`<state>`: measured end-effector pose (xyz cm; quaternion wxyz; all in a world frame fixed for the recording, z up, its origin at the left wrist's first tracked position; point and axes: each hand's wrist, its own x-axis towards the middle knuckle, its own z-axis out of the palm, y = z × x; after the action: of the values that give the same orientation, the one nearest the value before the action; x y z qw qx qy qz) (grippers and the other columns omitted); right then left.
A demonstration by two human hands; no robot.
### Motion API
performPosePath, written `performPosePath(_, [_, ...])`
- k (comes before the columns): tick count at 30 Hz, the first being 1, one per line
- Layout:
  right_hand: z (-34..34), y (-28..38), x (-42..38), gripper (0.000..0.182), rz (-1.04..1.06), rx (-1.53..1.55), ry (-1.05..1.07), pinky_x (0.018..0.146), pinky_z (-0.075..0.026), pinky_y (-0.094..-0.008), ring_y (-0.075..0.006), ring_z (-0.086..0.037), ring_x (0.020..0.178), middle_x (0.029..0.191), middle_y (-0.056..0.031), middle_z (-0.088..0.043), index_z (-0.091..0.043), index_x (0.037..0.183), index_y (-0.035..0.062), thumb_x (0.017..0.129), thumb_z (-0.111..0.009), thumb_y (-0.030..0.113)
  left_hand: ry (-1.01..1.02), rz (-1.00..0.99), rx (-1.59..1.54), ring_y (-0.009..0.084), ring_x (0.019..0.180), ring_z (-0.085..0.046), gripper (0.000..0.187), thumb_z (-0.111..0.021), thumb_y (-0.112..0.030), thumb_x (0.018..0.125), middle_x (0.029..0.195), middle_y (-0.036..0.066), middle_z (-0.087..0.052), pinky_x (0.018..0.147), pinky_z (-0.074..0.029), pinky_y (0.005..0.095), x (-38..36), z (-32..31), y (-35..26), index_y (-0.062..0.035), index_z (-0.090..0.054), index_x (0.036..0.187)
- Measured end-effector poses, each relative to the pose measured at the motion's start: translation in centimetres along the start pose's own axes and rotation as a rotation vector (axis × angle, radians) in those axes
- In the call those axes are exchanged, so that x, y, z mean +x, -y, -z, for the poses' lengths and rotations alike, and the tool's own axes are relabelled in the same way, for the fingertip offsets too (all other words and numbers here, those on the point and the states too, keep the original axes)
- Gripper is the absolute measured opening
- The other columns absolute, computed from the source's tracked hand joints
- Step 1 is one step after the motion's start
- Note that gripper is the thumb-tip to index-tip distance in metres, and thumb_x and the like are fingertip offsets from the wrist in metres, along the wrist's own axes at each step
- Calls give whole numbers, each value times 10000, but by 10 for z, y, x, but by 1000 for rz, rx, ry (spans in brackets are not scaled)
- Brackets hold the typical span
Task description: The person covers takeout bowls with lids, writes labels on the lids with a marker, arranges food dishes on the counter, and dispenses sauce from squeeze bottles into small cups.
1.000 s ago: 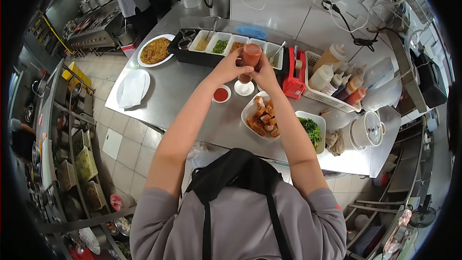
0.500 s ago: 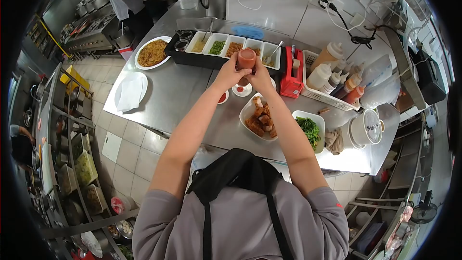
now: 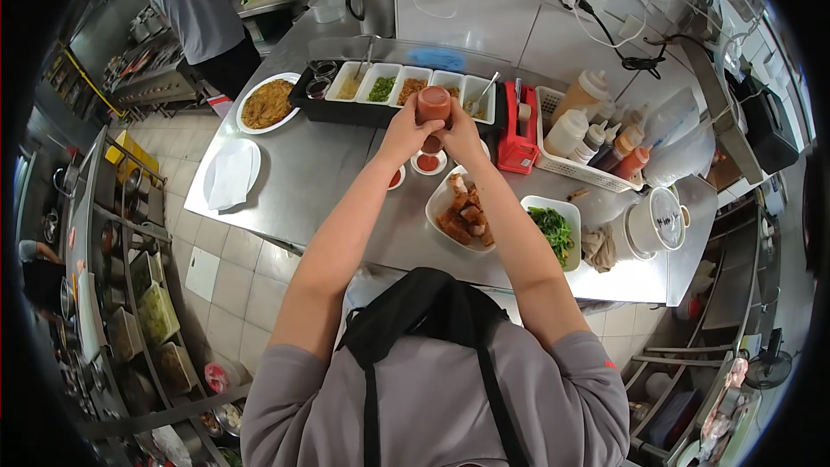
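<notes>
While both forearms reach out over the stainless steel counter [image 3: 346, 199], the left hand [image 3: 405, 131] and the right hand [image 3: 459, 135] wrap around a red plastic squeeze bottle of sauce [image 3: 434, 108], held inverted between them with its nozzle pointing down. Each hand is closed firmly on the bottle's sides, left hand on its left, right hand on its right.

Directly beneath the grip sits a small round white dish with red sauce [image 3: 428, 163], and just left of that, partly behind the left forearm, a second small dish of red sauce [image 3: 395, 178] lies on the counter. Nearer the person and to the right of the grip, a white oval plate of browned fried pieces [image 3: 462, 212] rests close to the right forearm, with a white rectangular dish of dark leafy greens [image 3: 553, 232] beside it.

Just beyond the held bottle stands a black tray of white rectangular condiment tubs [image 3: 393, 91]. Right of the grip stands a red tape dispenser [image 3: 517, 134], then a white slotted basket of squeeze bottles [image 3: 596, 143]. Far left of the grip lie a round white plate of fried rice [image 3: 265, 104] and a plain white plate with a paper napkin [image 3: 232, 175]. At the far end, another person in a grey shirt [image 3: 194, 9] stands at a cutting board.
</notes>
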<state>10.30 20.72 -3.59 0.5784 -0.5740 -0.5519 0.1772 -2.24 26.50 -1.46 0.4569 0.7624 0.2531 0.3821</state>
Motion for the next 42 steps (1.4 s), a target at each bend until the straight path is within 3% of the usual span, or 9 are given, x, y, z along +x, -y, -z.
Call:
performPosePath(14, [1,12,1,541,-15,-19,37,811,-467,-360,-329,-608,941,1014,-183,-623,-459,1205,45,710,-673,90,23,-2,36,260,1042,-575,561,-689,-136,766,1135,147,-578,880,-449,344,1,4,-1,-39,-414,1246])
performPosePath(17, [8,16,4,719,11,-34,130,905,-426,-353,-319,-549,1075,1143,-200,-568,-384,1297,25,687,-742,161,68,-16,-153,214,1035,-567,559,-677,-131,781,1128,110,-573,876,-447,318,4,12,7,-51,-403,1262])
performPosePath(20, [24,26,8,1033,50,-11,186,1041,-308,-340,-291,-382,1271,1340,-220,-411,-206,1403,-16,622,-820,269,14,209,-419,232,1075,-540,563,-621,-206,850,1209,97,-494,829,-499,429,1,27,0,-116,-332,1325])
performPosePath(23, [55,30,1,949,-57,132,48,1021,-341,-397,-266,-407,1244,1320,-221,-425,-163,1418,5,710,-773,171,-133,291,-898,296,1165,-473,576,-576,-326,878,1278,135,-435,907,-458,505,1,37,7,-82,-311,1328])
performPosePath(24, [60,26,-3,965,-132,366,15,1002,-362,-400,-251,-412,1233,1306,-199,-445,-146,1416,-11,699,-775,133,-127,316,-1097,317,1188,-449,592,-557,-363,884,1298,152,-415,936,-441,523,4,37,18,-65,-302,1328])
performPosePath(27, [63,36,-17,1083,-95,247,28,951,-400,-377,-259,-428,1231,1282,-167,-491,-142,1417,-6,619,-838,221,-118,370,-1397,314,1166,-464,566,-488,-398,906,1260,171,-441,973,-432,525,1,17,3,-21,-321,1294])
performPosePath(32, [82,76,-29,622,68,247,-142,825,-469,-283,-137,-579,942,1046,-72,-609,-523,1197,43,643,-801,87,100,508,-1531,267,1021,-573,544,-504,-446,884,1095,138,-529,861,-534,406,-1,-45,-24,-8,-420,1197])
performPosePath(37, [168,112,-44,442,83,2,-538,694,-473,-233,-82,-578,793,930,-30,-638,-607,1041,27,652,-802,105,627,598,-1194,328,1133,-510,654,-331,-534,921,1214,195,-503,918,-469,457,-4,-52,-76,19,-363,1269])
performPosePath(42, [273,120,-42,425,65,-517,-1025,691,-485,-266,-128,-612,771,844,-69,-660,-633,967,-4,639,-802,204,617,454,-1005,303,1116,-528,531,-359,-407,959,1249,171,-506,914,-453,428,-28,4,-59,5,-401,1292])
